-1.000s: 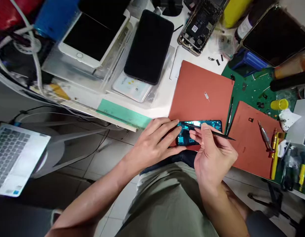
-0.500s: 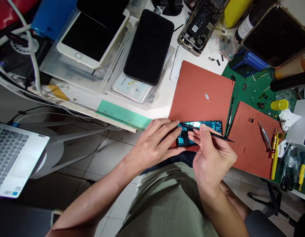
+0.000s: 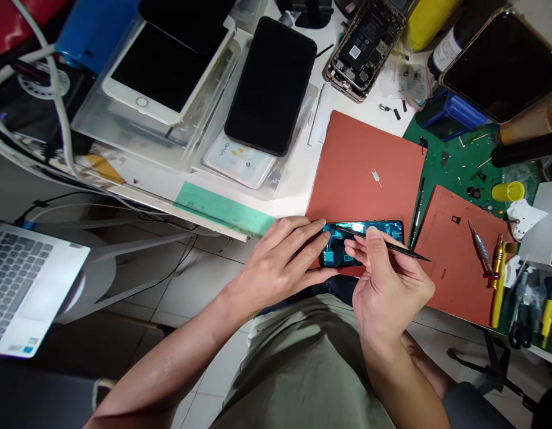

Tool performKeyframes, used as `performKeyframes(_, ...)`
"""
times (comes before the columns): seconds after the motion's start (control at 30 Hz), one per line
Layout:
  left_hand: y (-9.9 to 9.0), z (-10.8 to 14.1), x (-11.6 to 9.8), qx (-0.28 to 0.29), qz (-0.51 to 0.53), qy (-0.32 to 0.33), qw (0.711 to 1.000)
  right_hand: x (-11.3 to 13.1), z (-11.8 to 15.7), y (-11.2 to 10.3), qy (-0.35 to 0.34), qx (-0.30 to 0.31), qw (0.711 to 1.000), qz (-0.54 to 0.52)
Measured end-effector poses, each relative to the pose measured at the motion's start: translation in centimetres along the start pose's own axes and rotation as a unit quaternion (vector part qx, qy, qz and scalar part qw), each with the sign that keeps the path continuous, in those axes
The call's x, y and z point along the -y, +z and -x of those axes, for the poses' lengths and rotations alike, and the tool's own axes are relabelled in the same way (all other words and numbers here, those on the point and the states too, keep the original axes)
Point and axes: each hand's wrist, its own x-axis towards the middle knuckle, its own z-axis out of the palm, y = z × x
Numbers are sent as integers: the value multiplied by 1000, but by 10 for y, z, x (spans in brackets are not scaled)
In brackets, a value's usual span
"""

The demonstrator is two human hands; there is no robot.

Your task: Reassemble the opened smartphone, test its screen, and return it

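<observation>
An opened phone with a blue-lit inside (image 3: pixel 333 255) lies at the near edge of a reddish-brown mat (image 3: pixel 351 173). My left hand (image 3: pixel 280 256) grips the phone's left end, fingers on top and thumb along the near side. Between the thumb and fingers of my right hand (image 3: pixel 387 274) is a thin black pointed tool (image 3: pixel 403 250); its tip reaches over the upper left part of the phone. A small SIM pin (image 3: pixel 376 176) rests on the mat beyond the phone. Black tweezers (image 3: pixel 417 214) lie just right of the phone.
A second reddish mat (image 3: pixel 454 262) at the right bears a screwdriver (image 3: pixel 481 244). Several phones, one a black phone (image 3: pixel 271 86), sit on plastic boxes at the back left. An opened phone (image 3: pixel 365 47) lies farther back. A laptop (image 3: pixel 30 286) stands low at the left.
My right hand has shifted slightly right and nearer to me with the black tool, whose tip has also moved a little right. My left hand stays on the phone.
</observation>
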Motion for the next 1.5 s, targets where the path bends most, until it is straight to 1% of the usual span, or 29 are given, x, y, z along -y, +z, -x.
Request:
performKeyframes(0.27,-1,0,0,-1,6,-4,1000,-2,3,3,-5,1,1000,4)
performKeyframes(0.4,-1,1,0,5,9,-10,1000,0,3,2,-13,10,1000,13)
performKeyframes(0.53,-1,2,0,12,6,-13,1000,3,0,-1,-23,5,1000,18)
performKeyframes(0.7,-1,3,-1,10,3,-16,1000,3,0,0,-20,6,999,33)
performKeyframes(0.83,0,3,-1,4,2,-12,1000,2,2,2,-16,20,999,35)
performKeyframes(1.0,1,5,-1,-3,4,-7,1000,3,0,1,-28,40,998,34)
performKeyframes(1.1,2,7,-2,-8,11,-24,1000,6,-5,-3,-25,68,996,54)
performKeyframes(1.27,7,12,-7,-32,29,-67,997,15,-18,-7,2,148,983,111)
performKeyframes(1.37,9,16,-12,-48,39,-96,993,20,-25,-8,-1,182,973,140)
performKeyframes(1.5,10,19,-15,-51,48,-119,990,25,-36,-6,-7,227,960,165)
